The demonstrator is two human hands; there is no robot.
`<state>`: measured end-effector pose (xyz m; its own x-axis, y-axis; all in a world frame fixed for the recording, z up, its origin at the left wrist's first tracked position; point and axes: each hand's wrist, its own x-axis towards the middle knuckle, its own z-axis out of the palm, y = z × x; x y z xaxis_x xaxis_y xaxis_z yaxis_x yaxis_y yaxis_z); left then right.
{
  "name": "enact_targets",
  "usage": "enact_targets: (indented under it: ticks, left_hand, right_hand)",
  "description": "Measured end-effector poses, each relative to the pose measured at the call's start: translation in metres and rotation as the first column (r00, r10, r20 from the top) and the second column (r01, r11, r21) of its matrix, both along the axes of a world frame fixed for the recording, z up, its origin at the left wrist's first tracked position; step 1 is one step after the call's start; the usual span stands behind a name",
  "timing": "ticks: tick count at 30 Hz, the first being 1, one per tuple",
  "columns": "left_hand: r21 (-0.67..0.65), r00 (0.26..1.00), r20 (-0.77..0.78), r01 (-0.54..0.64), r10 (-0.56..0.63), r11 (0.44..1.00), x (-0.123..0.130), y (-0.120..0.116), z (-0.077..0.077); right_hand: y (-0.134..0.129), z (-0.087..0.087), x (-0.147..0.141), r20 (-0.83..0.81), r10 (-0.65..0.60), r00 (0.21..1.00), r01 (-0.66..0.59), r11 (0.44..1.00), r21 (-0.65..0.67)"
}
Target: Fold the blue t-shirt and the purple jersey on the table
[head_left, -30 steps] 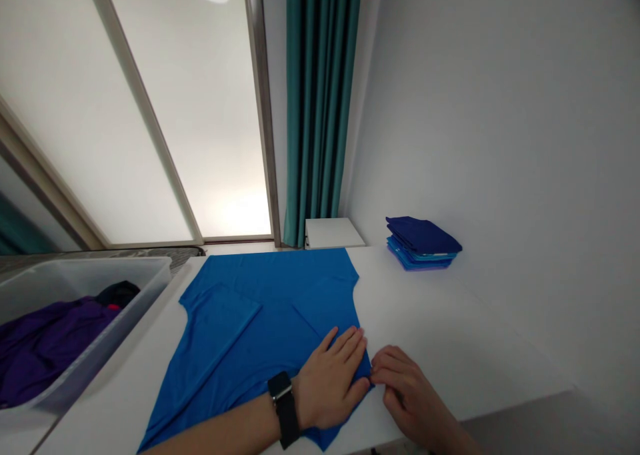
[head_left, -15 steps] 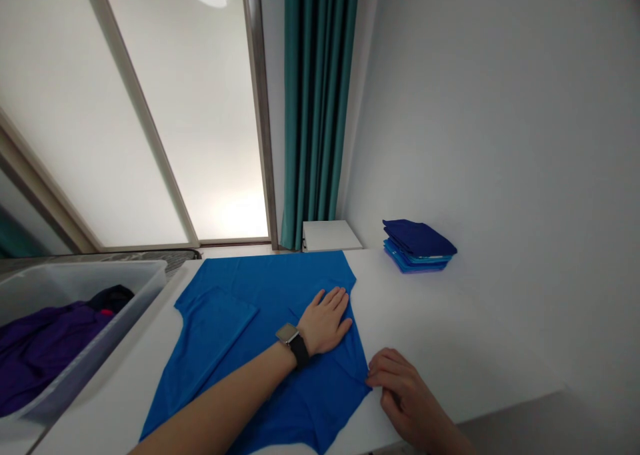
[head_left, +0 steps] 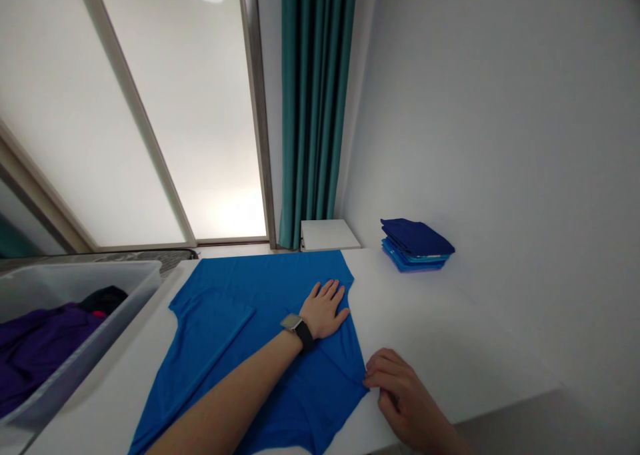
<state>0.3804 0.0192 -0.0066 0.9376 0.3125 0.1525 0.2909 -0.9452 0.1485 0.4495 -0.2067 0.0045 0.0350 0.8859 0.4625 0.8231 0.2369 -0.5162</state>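
Note:
A blue shirt (head_left: 225, 335) lies spread on the white table, its left sleeve folded inward across the body. My left hand (head_left: 323, 310), with a black-strapped watch (head_left: 299, 328) on the wrist, rests flat on the shirt close to its right edge, fingers spread. At the right side edge of the cloth, my right hand (head_left: 400, 391) pinches the shirt between thumb and fingers. My left forearm hides part of the shirt's middle.
To the left stands a translucent plastic bin (head_left: 145, 275) with purple and dark clothes (head_left: 40, 345) inside. A stack of folded blue garments (head_left: 417, 245) sits on the table (head_left: 440, 348) by the wall. Beyond are a small white cabinet (head_left: 330, 235) and a teal curtain (head_left: 317, 108).
My left hand has slid slightly up the shirt, away from me. My right hand keeps its pinch on the edge. The whole view has shifted a little.

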Motion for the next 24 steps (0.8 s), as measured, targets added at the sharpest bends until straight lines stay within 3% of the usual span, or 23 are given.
enact_targets:
  ticks: [8, 12, 17, 24]
  left_hand:
    - [0.013, 1.000, 0.001, -0.003, 0.003, 1.000, -0.005, 0.003, 0.004]
    - [0.012, 1.000, 0.000, -0.025, 0.025, 1.000, -0.004, 0.008, 0.005]
    - [0.020, 1.000, 0.003, -0.028, 0.028, 0.999, -0.004, 0.008, 0.004]
    - [0.054, 1.000, 0.014, -0.017, 0.016, 0.998, -0.004, 0.009, 0.001]
  right_hand:
    - [-0.001, 0.000, 0.003, 0.001, -0.014, 1.000, 0.014, 0.999, 0.037]
    - [0.008, 0.001, 0.009, -0.013, -0.120, 0.993, 0.121, 0.990, 0.071]
    - [0.044, -0.002, 0.021, 0.157, -0.279, 0.947, 0.290, 0.956, -0.047]
    - [0.097, -0.013, 0.032, 0.428, -0.316, 0.846, 0.432, 0.878, -0.205]
